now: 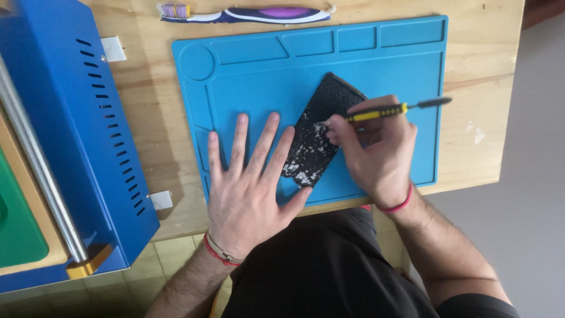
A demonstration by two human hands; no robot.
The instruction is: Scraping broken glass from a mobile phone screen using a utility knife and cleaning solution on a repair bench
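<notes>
— Right hand (376, 156): closed around a slim yellow-and-black scraping tool (382, 111), pen-fashion, fingers pinched low on the shaft near the working end. Tail of the tool sticking out to the right past the knuckles. Tip pressed down onto a dark flat panel (321, 132), probably for fine control over the scraping point

— And the panel?

— Lying diagonally on a blue silicone work mat (376, 65), near the mat's middle, tilted from upper right to lower left. Black, rectangular, speckled all over with whitish flecks and crumbs, thickest toward the lower end

— Left hand (247, 182)?

— Flat and open, fingers spread wide, holding nothing. Palm down on the mat just left of the panel, with the thumb reaching under the panel's lower corner and the forefinger against its long edge; seemingly bracing it against sliding under the tool's push. Red cord bracelets on both wrists

— Around the mat?

— Moulded trays along the mat's top edge and a round well at its upper left corner. Underneath, a pale wooden table (153, 118). Above the mat, a toothbrush (247, 14) lying sideways, bristles to the left, well apart from both hands. Far left, a blue metal machine (76, 118) with vent slots and a steel bar. Below the table edge, dark clothing and tiled floor
</notes>
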